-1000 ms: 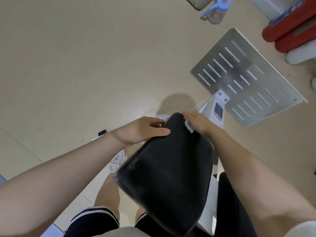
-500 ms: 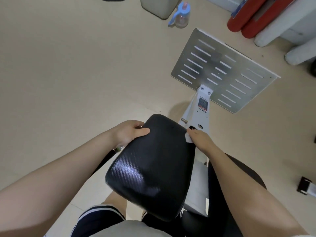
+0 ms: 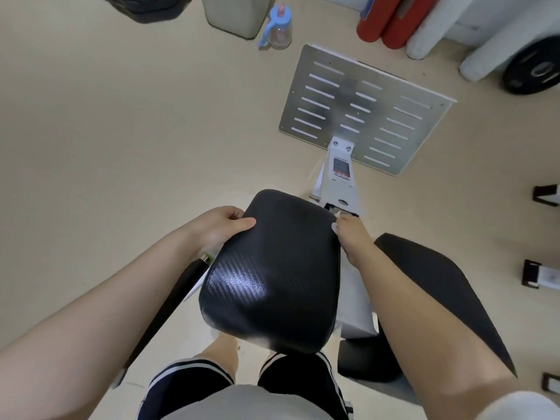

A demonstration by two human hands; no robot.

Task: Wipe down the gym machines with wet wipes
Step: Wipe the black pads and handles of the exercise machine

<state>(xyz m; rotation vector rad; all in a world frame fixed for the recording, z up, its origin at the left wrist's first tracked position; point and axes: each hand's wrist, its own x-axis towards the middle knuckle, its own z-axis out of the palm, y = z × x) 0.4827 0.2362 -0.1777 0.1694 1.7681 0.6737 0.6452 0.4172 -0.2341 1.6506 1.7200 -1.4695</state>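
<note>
My left hand (image 3: 222,227) grips the black seat pad's (image 3: 272,274) left edge, right hand (image 3: 351,234) pinches a wet wipe (image 3: 334,228) at its right edge. Barely any wipe showing, so I reckon it could slip out or miss the pad's glossy middle.

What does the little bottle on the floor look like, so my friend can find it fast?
Start at the big silver metal plate with slots on the floor. Look past its far left corner, beside the pale bin. The bottle is small and clear with a blue lid and blue handle, the only blue thing there.
</note>
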